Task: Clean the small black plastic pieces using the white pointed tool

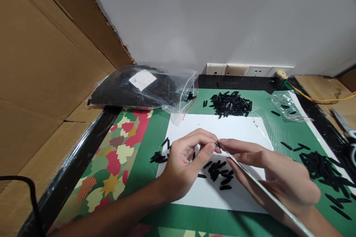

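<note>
Work on a small black piece (217,144) is pictured above the middle of a white sheet (239,126), laid on a green-covered worktop (139,185). The piece is pinched at the fingertips of the left hand (183,168), its thumb bent toward the forefinger and its forearm angled in from the worktop's near left corner. A slender pale rod (260,184) is gripped close to its tip by the thumb and fingers of the right hand (280,172), its shaft slanted back toward the near right corner. The step in hand is judged to be a close matching of rod tip and piece; whether the two are touching cannot be told. A firm left pinch and fine right-hand alignment seem called for. Similar loose pieces (215,171) are scattered on the sheet beneath.
</note>
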Tool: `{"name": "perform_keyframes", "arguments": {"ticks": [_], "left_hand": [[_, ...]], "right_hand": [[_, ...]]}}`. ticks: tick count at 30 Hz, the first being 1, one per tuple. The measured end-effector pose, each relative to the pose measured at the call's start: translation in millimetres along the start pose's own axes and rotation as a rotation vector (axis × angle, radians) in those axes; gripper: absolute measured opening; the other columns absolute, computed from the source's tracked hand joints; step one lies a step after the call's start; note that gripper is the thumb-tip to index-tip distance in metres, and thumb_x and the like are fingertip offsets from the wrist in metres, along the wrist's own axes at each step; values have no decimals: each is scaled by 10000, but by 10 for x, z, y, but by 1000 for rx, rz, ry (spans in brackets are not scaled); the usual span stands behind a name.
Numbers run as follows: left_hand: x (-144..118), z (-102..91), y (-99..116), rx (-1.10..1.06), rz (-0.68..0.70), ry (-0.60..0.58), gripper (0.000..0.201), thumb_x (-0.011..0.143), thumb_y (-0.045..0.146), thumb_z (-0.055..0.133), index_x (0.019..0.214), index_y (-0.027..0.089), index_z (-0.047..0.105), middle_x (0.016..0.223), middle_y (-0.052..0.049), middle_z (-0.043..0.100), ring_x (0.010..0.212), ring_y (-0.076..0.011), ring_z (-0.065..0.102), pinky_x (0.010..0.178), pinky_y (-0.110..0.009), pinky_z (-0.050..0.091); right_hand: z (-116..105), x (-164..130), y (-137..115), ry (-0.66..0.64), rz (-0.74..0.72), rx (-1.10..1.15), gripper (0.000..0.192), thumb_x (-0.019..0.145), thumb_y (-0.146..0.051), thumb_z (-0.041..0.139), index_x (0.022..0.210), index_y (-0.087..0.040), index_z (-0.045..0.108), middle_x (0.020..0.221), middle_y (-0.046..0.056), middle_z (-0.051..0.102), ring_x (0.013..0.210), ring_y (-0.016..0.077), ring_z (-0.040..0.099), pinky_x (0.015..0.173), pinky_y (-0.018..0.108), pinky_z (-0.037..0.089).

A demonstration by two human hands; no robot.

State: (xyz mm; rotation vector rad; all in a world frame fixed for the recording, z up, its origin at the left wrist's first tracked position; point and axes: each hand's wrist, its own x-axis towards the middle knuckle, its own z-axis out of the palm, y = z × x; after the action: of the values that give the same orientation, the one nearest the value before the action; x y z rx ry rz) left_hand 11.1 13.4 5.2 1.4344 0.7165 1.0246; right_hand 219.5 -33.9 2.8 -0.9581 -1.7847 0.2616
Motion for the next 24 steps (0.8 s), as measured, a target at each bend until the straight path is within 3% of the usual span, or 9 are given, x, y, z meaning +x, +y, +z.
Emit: {"name": "perform_keyframes", "arguments": {"ticks": [6,11,15,21,24], "left_hand": [[-24,-1,-23,27,17,-20,209,1094,246,632,966,184,784,1031,-70,727,1008,-181,680,923,-288,508],[-26,6,-29,68,21,-26,201,1104,244,615,986,182,767,1039,-65,715,1021,-176,679,948,-289,510],[0,16,-52,43,-4,-22,191,1095,244,637,986,181,781,1042,-61,736,1022,-167,689,944,-270,525],[43,15,-70,-11,-84,-18,195,1077,262,676,1025,200,853,1098,-74,799,1039,-171,721,917,-244,558],[24,16,-58,0,-95,-42,222,1077,276,672,1012,192,867,1089,-88,805,1012,-184,741,915,-272,578]], "right_hand": [[-48,19,38,-56,-5,35,261,936,-27,727,1051,-261,707,1129,74,865,907,275,869,693,290,740],[-45,-5,47,-88,-22,-38,175,980,-72,685,967,-245,670,1166,72,860,862,222,864,700,237,711],[24,-50,-17,-67,-118,-207,192,1041,-65,563,979,-212,671,1239,154,833,840,227,850,656,277,676],[109,-45,-72,-63,-181,-332,151,1004,8,612,958,-118,682,1188,276,816,786,251,833,619,314,621],[95,-22,-35,11,-177,-382,162,995,3,645,940,-146,677,1156,213,841,766,234,841,599,283,607]]}}
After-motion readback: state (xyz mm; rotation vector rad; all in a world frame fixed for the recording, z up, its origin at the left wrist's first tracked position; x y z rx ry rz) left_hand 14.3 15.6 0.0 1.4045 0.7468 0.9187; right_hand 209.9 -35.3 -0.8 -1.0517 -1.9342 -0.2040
